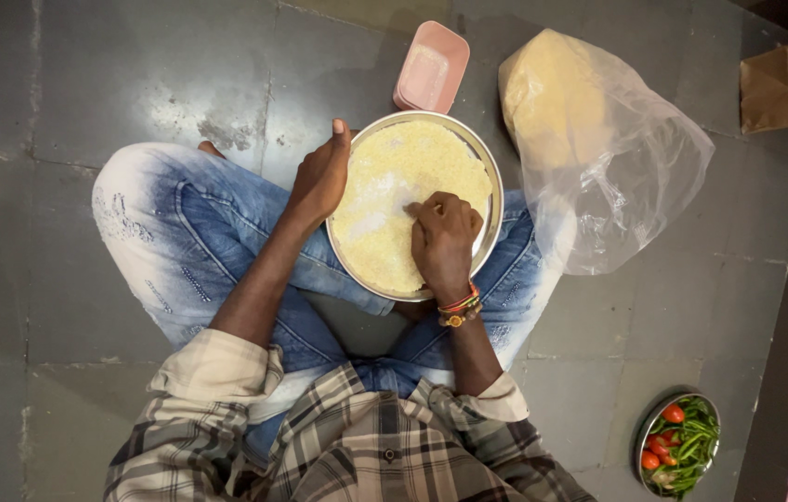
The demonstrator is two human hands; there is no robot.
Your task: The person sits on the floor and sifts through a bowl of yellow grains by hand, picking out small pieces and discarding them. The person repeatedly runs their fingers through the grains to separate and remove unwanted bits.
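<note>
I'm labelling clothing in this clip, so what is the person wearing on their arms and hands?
Both arms wear a checked shirt in grey, beige and white, sleeves rolled up near the elbows with pale cuffs showing. The left hand is bare. The right hand is bare too, with a stack of red, orange and gold bangles at the wrist.

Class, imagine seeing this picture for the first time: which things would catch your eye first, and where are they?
At centre, a round steel plate heaped with pale rice sits on the person's lap, left hand gripping its rim, right hand in the grains. A clear plastic bag of rice lies upper right; a small steel bowl of tomatoes and green chillies sits lower right.
</note>
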